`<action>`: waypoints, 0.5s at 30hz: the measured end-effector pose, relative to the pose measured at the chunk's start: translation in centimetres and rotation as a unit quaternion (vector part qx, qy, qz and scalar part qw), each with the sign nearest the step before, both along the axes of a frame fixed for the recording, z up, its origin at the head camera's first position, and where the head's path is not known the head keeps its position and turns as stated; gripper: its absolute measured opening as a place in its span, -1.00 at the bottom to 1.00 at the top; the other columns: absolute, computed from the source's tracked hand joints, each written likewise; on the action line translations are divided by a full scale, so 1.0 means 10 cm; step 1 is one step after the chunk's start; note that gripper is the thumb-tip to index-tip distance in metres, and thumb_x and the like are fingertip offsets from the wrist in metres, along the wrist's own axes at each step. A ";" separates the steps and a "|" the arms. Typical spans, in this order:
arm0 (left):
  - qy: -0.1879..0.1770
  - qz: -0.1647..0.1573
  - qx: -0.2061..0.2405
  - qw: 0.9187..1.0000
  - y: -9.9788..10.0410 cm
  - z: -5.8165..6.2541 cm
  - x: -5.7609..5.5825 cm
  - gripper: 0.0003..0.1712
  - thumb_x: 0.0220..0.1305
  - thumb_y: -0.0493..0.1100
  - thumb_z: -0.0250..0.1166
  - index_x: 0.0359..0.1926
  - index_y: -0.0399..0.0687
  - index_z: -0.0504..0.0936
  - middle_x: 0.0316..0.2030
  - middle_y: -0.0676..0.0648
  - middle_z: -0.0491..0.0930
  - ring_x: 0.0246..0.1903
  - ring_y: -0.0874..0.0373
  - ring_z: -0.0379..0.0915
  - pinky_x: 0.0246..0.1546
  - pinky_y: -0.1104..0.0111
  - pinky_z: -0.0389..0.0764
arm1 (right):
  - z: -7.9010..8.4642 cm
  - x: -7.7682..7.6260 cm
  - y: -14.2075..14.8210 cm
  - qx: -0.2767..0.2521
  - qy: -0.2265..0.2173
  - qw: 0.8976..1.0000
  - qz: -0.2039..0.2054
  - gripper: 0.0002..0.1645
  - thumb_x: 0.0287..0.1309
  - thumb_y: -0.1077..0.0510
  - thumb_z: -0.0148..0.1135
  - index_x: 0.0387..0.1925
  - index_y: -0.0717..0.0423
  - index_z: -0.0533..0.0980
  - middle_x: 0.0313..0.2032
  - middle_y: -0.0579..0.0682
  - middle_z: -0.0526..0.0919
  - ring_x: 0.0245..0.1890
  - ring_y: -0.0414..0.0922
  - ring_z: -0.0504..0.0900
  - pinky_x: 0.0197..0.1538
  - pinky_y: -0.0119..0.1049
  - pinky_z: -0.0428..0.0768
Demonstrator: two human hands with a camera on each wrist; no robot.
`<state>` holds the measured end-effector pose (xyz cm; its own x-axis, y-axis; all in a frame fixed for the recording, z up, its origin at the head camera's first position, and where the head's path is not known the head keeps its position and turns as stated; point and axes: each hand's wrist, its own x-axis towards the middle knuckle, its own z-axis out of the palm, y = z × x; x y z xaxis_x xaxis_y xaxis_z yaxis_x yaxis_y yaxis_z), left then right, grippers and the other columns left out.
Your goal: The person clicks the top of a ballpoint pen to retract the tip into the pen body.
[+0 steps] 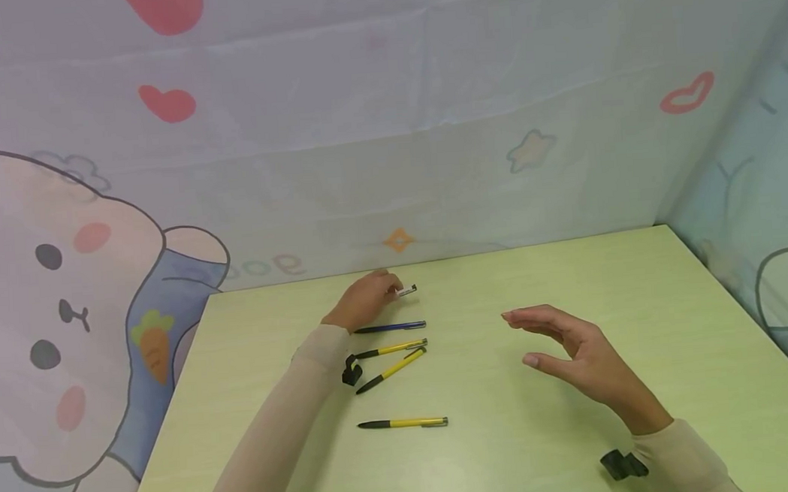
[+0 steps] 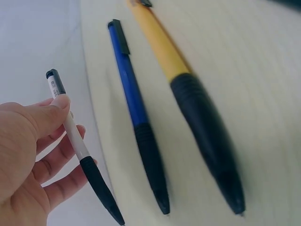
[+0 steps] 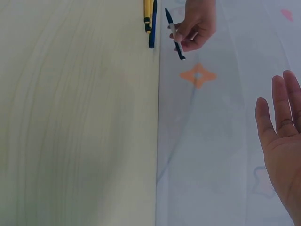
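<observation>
In the head view, the table (image 1: 516,464) runs back to a patterned cloth (image 1: 445,190), and its right edge slants along the side cloth. A broad stretch of tabletop lies between the pens and the right hand (image 1: 570,352), and more extends to the right edge. The left hand (image 1: 368,296) is close to the back edge and pinches a white pen (image 1: 406,290), whose clip end sticks out past the fingers. Nearer the viewer lie a blue pen (image 1: 399,326), an upper yellow pen (image 1: 393,348), a slanted yellow pen (image 1: 396,368) and, farther forward, a front yellow pen (image 1: 403,424). Whether the two closer yellow ones touch at the clips is hard to tell. The right hand is raised over the table, thumb well apart from the fingers.

In the left wrist view, the table edge runs down beside the blue pen. Left of it, the left hand has the white pen clamped between thumb and fingers, its black grip pointing down.

In the right wrist view, the table edge drops through the middle. The right hand shows at the right with fingers extended; the left hand, at the top, holds the white pen.
</observation>
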<state>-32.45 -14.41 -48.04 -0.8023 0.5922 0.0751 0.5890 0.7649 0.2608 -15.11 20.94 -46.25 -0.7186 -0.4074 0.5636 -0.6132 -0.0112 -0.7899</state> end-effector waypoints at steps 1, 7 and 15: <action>-0.004 0.003 0.006 1.000 0.00 0.02 0.01 -0.79 0.43 -0.19 0.30 0.04 -0.07 0.69 -0.10 -0.02 0.63 -0.07 0.10 0.59 0.02 0.24 0.63 | 0.00 0.00 0.00 -0.002 0.001 1.000 0.001 -0.28 0.01 0.69 0.27 0.26 0.47 0.39 0.19 0.42 0.51 0.24 -0.06 0.57 0.33 -0.31 0.47; -0.029 0.026 0.052 0.998 0.00 0.13 0.08 -0.77 0.46 -0.18 0.26 0.06 -0.10 0.67 -0.09 -0.02 0.60 -0.11 0.13 0.57 -0.07 0.25 0.65 | 0.00 -0.01 0.00 0.001 -0.001 1.000 0.000 -0.29 0.03 0.68 0.26 0.27 0.46 0.39 0.20 0.40 0.51 0.25 -0.05 0.57 0.33 -0.32 0.47; -0.054 0.033 0.103 0.993 -0.03 0.26 0.15 -0.76 0.49 -0.22 0.22 0.10 -0.13 0.62 -0.03 -0.07 0.58 -0.07 0.08 0.56 -0.04 0.22 0.64 | 0.02 -0.02 -0.01 0.019 -0.012 1.000 -0.009 -0.31 0.12 0.58 0.30 0.30 0.36 0.41 0.23 0.32 0.53 0.24 -0.02 0.57 0.33 -0.32 0.47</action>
